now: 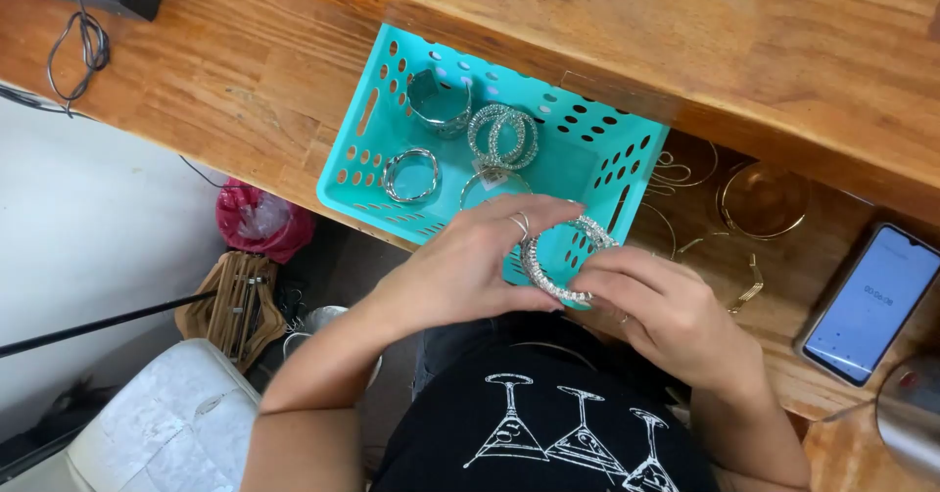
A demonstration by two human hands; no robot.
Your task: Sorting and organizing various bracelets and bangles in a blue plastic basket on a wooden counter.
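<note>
Both hands meet at the near edge of the basket. The left hand point(470, 267) pinches the bangle point(560, 257) on its left side, thumb below, ringed fingers curled over the top. The right hand point(666, 311) grips the same bangle from the 4 o'clock side, fingertips closed on its lower rim. The bangle is silver and stone-studded, held tilted just over the basket's near wall. At 12 o'clock sits the teal basket point(357, 174) with more silver bracelets point(501, 136) lying inside. At 2 o'clock, gold hoops point(764, 200) lie on the tabletop point(235, 81). At 3 o'clock a phone point(871, 304) rests, screen lit.
</note>
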